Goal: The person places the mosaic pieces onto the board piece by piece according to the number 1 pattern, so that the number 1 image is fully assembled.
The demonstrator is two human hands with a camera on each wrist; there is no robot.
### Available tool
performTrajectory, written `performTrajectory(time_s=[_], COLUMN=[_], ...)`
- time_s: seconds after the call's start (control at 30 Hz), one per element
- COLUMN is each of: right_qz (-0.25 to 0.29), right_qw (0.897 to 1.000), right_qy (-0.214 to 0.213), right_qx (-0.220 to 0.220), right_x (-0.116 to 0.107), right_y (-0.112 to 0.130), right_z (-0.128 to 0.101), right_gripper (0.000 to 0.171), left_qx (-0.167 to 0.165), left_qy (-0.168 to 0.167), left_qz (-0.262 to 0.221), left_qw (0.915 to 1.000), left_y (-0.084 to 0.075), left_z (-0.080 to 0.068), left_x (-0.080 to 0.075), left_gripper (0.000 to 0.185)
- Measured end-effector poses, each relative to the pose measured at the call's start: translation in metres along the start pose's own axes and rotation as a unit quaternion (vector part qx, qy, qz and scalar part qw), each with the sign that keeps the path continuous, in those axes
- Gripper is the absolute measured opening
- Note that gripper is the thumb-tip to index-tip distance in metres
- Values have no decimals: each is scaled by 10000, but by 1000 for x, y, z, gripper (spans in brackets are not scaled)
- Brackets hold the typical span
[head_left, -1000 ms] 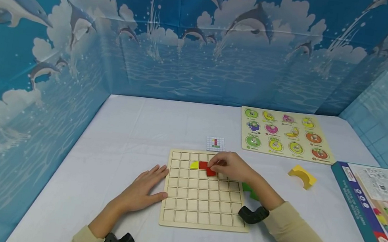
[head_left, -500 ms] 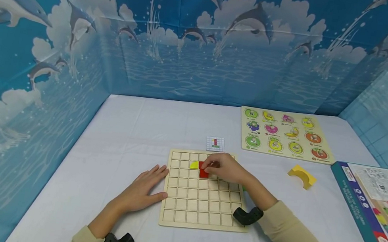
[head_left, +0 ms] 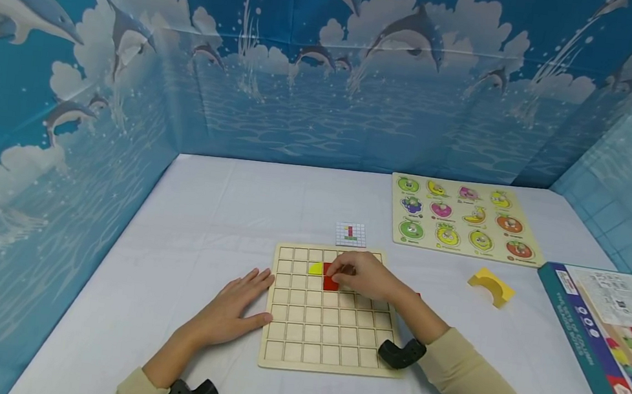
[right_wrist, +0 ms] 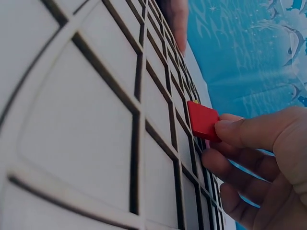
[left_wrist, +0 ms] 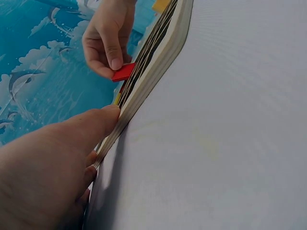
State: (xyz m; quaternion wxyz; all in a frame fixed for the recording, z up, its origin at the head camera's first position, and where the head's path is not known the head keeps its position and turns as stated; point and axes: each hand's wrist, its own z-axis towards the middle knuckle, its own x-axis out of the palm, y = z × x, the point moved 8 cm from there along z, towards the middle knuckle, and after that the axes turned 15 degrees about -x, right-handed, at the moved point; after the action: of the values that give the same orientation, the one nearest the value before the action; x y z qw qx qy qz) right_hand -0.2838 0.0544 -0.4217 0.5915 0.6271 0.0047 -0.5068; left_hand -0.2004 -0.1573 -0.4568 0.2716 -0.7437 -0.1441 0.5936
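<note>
Right hand (head_left: 368, 276) pinches red tile (head_left: 331, 282) over grid board (head_left: 329, 341), beside yellow tile (head_left: 316, 268); left hand (head_left: 233, 308) lies flat, fingers straight, against the board's left edge. Pattern card (head_left: 351, 233) sits just beyond the right hand, yellow arch block (head_left: 491, 286), fruit puzzle (head_left: 462, 218) and box (head_left: 610, 334) further right. Cell under the red tile is hidden by fingers.

On the table there were two wooden boards: one grid board (head_left: 329, 335) and one fruit puzzle board (head_left: 465, 219). There were two red tiles (head_left: 331, 277), one yellow tile (head_left: 316, 268), one yellow arch block (head_left: 491, 286), one small pattern card (head_left: 351, 233) and one box (head_left: 610, 334).
</note>
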Motion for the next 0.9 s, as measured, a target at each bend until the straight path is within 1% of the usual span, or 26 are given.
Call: performTrajectory(time_s=[0.2, 0.53, 0.73, 0.9], right_qz=[-362, -657, -680, -597], right_qw=[9991, 9974, 9975, 9982], right_qy=[7, 135, 107, 57], right_qx=[-213, -258, -154, -56], right_x=[0, 4, 2, -2], right_y=[-2, -4, -4, -5], right_z=[1, 1, -2, -7], right_gripper=[9, 11, 10, 9], left_qx=[-5, 24, 27, 55], left_qy=[5, -36, -48, -42], left_qz=[-22, 9, -32, -38], left_qw=[10000, 10000, 10000, 10000], left_y=[0, -1, -1, -1], left_z=[0, 0, -1, -1], left_x=[0, 0, -1, -1], left_gripper=[75, 74, 74, 74])
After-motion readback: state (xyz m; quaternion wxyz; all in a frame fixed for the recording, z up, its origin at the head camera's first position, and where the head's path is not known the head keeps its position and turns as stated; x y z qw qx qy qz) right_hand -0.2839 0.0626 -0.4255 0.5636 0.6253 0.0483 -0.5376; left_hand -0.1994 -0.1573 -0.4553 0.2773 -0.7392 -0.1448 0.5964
